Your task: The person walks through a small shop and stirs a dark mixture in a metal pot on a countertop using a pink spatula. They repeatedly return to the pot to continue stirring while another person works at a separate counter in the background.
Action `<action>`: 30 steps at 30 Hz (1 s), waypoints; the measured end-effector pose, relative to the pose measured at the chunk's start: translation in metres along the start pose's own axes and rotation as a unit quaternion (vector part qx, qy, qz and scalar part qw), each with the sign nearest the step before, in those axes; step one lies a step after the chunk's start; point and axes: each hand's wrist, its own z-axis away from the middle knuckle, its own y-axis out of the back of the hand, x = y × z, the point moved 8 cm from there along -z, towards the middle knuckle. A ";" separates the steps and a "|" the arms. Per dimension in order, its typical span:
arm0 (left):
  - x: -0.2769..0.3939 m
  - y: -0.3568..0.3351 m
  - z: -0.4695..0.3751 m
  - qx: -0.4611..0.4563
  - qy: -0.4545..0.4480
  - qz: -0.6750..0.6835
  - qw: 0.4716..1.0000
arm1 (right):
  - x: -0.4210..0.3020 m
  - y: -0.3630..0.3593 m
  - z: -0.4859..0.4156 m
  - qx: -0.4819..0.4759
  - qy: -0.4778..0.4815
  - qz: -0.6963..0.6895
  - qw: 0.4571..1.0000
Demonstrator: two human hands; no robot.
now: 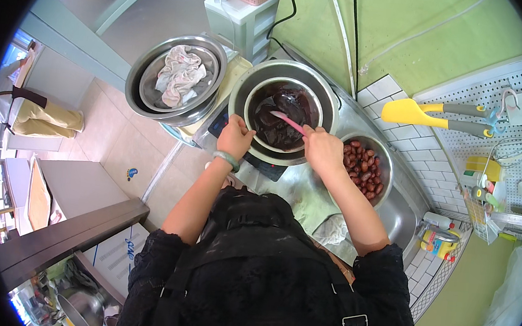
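Observation:
My left hand (235,137) pinches the near-left rim of a metal inner bowl (287,79), a green bangle on its wrist. Glossy dark brown paste (267,128) fills the bottom of this bowl and smears its wall. My right hand (325,150) grips a pink spatula (294,123), whose pale tip lies in the paste. Around the inner bowl is a wider metal bowl (284,69), standing on a black countertop device (267,169) with a small red light. A metal bowl (387,174) of reddish-brown dates (363,165) stands beside my right forearm, which partly hides it.
Nested metal bowls (135,77) with a crumpled cloth (182,74) stand to the left. A sink (400,217) and a white cloth (332,230) lie to the right. Yellow spatulas (409,113) hang from a pegboard (476,98). Another person (37,111) is at far left.

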 end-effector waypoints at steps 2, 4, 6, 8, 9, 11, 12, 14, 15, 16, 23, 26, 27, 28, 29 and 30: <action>0.001 0.001 0.001 0.006 -0.010 -0.008 1.000 | 0.008 -0.001 0.008 -0.013 -0.027 0.008 1.000; 0.000 0.001 0.001 0.006 -0.006 -0.005 1.000 | 0.006 -0.001 0.024 -0.034 -0.026 0.027 0.999; -0.001 0.000 0.002 -0.001 -0.006 0.003 1.000 | -0.007 -0.005 0.032 -0.048 0.009 0.026 0.998; 0.001 0.000 0.002 0.008 -0.029 -0.021 0.999 | -0.019 -0.009 0.027 -0.048 0.035 0.034 0.998; 0.000 0.000 0.002 0.012 -0.036 -0.021 0.999 | -0.022 -0.009 0.018 -0.035 0.029 0.041 0.998; -0.004 -0.002 0.001 0.012 -0.029 -0.024 0.999 | -0.020 -0.008 0.004 -0.023 0.016 0.048 0.998; -0.007 -0.002 0.000 0.011 -0.017 -0.012 1.000 | -0.017 -0.007 0.002 -0.022 0.004 0.044 0.999; -0.004 -0.001 -0.002 0.025 -0.055 -0.028 0.998 | -0.014 -0.004 0.006 -0.022 -0.005 0.032 0.999; -0.003 -0.001 -0.002 0.031 -0.068 -0.029 0.997 | -0.012 -0.005 0.012 -0.039 -0.020 0.037 0.998; -0.003 -0.001 -0.002 0.035 -0.074 -0.031 0.996 | -0.016 -0.005 0.023 -0.049 0.000 0.034 0.998; -0.003 -0.002 0.000 0.016 -0.055 0.002 0.998 | -0.027 -0.006 -0.001 -0.038 -0.006 0.044 0.998; -0.005 -0.003 -0.001 0.001 -0.026 0.003 1.000 | -0.014 0.004 0.006 -0.033 -0.016 0.029 0.999; -0.004 -0.002 -0.002 0.005 -0.033 0.010 0.999 | -0.012 0.005 0.018 -0.043 -0.017 0.028 0.999; -0.003 -0.002 -0.001 0.007 -0.039 0.017 0.999 | -0.015 0.005 0.029 -0.046 -0.008 0.035 0.998; -0.004 -0.003 0.000 0.003 -0.035 0.035 0.999 | -0.019 0.002 0.035 -0.050 0.000 0.043 0.998; -0.002 -0.002 0.001 0.012 -0.049 0.014 0.999 | -0.022 -0.006 0.036 -0.082 -0.001 0.057 0.995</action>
